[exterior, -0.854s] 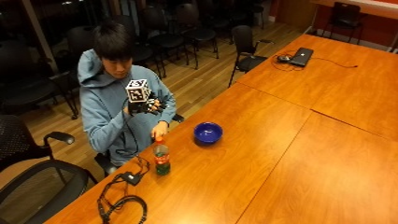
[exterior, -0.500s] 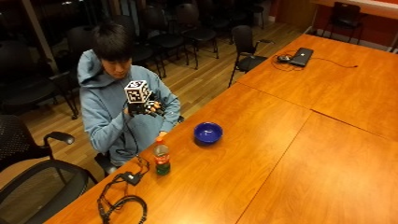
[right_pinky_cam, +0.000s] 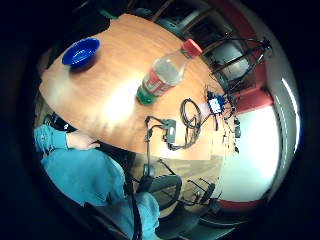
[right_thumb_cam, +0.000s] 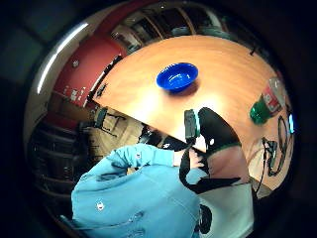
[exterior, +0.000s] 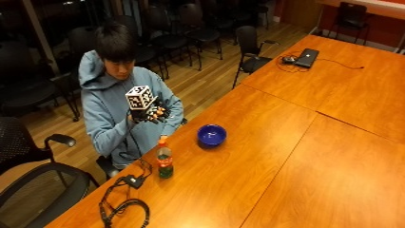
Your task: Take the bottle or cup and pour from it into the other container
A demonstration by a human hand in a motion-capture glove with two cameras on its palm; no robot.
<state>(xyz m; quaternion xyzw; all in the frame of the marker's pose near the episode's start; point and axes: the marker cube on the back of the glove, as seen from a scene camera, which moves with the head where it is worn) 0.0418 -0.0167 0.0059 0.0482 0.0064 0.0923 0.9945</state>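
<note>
Bottle (exterior: 165,162) stands upright on the wooden table (exterior: 265,156), near the edge closest to the person, orange-red cap on, red label round the middle, green at the base. Upper part looks clear; can't tell how much liquid is inside. Blue bowl (exterior: 211,135) sits on the same table, apart from the bottle, further along the edge & a bit inboard; interior looks plain blue, nothing seen in it. In the palm views the bottle (right_pinky_cam: 162,75) and bowl (right_pinky_cam: 81,52) both show down on the tabletop w/ bare wood between them; bowl (right_thumb_cam: 177,76) again looks bare inside.

Gloved right hand (exterior: 149,114) is raised at chest height in front of the blue hoodie, above the table edge, not touching bottle or bowl. Fingers look loosely bent, holding nothing. Bare left hand (right_pinky_cam: 80,140) lies low by the table edge, against the hoodie sleeve; nothing in it.

Beside the bottle, toward the table's end: black cables (exterior: 123,209) coiled on the wood w/ a small black box (exterior: 133,180). Table is made of several orange-brown panels w/ seams; on a far section a laptop (exterior: 307,57) w/ a cord. Room: wood-plank floor, rows of dark chairs (exterior: 250,47) behind the person, an armchair (exterior: 38,175) near the table's end.
</note>
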